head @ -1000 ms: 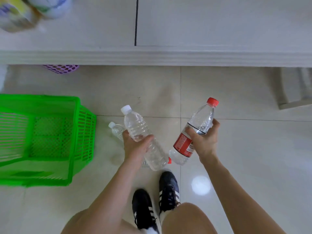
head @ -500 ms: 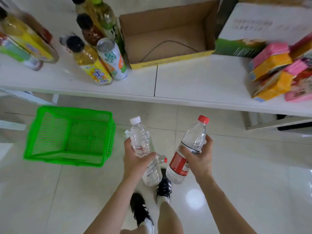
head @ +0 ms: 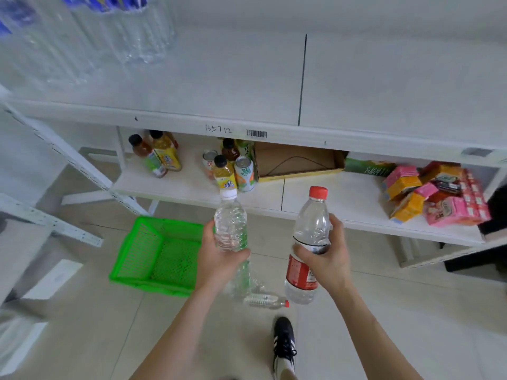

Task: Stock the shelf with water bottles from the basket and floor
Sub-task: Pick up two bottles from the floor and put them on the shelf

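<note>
Water bottles are held one in each of the hands. A clear ribbed plastic water bottle with a white cap (head: 230,226) stands upright in the left hand (head: 216,266), whose fingers and thumb wrap round its middle. A taller clear plastic water bottle with a red cap and red label (head: 312,215) is gripped round its waist by the right hand (head: 329,263). Both are up in the air in front of the shelving. Below and between them, a small clear bottle with a red cap (head: 263,300) lies on its side on the pale tiled floor (head: 109,338), near a black shoe with white stripes (head: 284,340). A bright green plastic mesh basket (head: 138,250) sits on the floor to the left. Beyond it, the white lower shelf (head: 329,198) carries juice bottles (head: 225,175), an open cardboard box (head: 297,161) and pink and orange cartons (head: 436,196). The white upper shelf (head: 219,86) holds blurred clear bottles with blue labels (head: 90,37) at its left end.
</note>
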`<state>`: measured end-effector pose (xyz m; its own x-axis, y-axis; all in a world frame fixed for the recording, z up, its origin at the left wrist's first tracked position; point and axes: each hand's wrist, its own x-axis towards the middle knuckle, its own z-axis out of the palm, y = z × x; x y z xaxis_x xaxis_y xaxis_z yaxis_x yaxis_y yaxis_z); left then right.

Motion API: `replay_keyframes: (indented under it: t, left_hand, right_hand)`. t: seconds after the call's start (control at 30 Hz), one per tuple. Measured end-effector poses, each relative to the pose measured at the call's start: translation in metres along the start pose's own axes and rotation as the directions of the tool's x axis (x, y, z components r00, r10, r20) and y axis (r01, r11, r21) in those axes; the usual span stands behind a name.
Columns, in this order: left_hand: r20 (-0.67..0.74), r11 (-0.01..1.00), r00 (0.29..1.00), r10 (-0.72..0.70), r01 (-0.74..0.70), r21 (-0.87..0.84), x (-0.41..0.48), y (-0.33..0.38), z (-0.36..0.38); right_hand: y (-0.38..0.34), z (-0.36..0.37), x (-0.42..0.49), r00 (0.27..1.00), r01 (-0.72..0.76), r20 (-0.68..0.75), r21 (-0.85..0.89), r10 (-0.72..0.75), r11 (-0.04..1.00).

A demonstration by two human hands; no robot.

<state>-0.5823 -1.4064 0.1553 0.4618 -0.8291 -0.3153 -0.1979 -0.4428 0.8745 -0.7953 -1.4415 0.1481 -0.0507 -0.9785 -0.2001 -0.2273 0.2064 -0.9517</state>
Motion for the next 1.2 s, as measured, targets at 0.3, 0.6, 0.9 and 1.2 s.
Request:
replay_keyframes:
  t: [0.3, 0.6, 0.9, 1.2]
  left_hand:
    - [-0.071, 0.986, 0.985, 0.158, -0.161, -0.043, -0.029, 0.059, -0.103]
    - [-0.168, 0.954, 0.939, 0.299, -0.296, 0.043, -0.019, 0.108, -0.198]
    - [-0.202, 0.913, 0.892, 0.405, -0.408, 0.027, 0.055, 0.159, -0.255]
    - [-0.187, 0.896, 0.882, 0.432, -0.444, -0.028, 0.153, 0.187, -0.313]
  right_hand:
    - [-0.106, 0.050, -0.034, 0.980, 0.193, 0.049, 0.005, -0.193, 0.981]
    - [-0.200, 0.116, -0.040, 0.932, 0.351, 0.091, 0.024, -0.351, 0.936]
    - [-0.273, 0.187, 0.011, 0.888, 0.431, 0.147, 0.060, -0.435, 0.900]
    - [-0.325, 0.265, 0.065, 0.865, 0.472, 0.149, 0.085, -0.480, 0.877]
